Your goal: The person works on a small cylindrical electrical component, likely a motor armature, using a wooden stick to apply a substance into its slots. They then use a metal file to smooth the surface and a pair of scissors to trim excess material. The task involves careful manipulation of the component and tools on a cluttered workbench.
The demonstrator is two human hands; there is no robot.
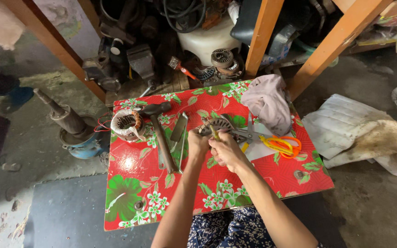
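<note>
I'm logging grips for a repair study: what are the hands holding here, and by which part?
The left hand steadies the round metal motor part at its near edge. The right hand grips a yellow-handled tool by its handle. The exact tool type cannot be told.

**One head-worn camera, looking steeply down**

The single view sits above the person's forearms, facing almost straight down and slightly forward toward twelve o'clock. It hangs fairly near the small red floral table (129, 193), which fills the centre. Shelving legs (260, 36) rise at twelve and one o'clock; concrete floor (368, 206) spreads from three to five.
</note>
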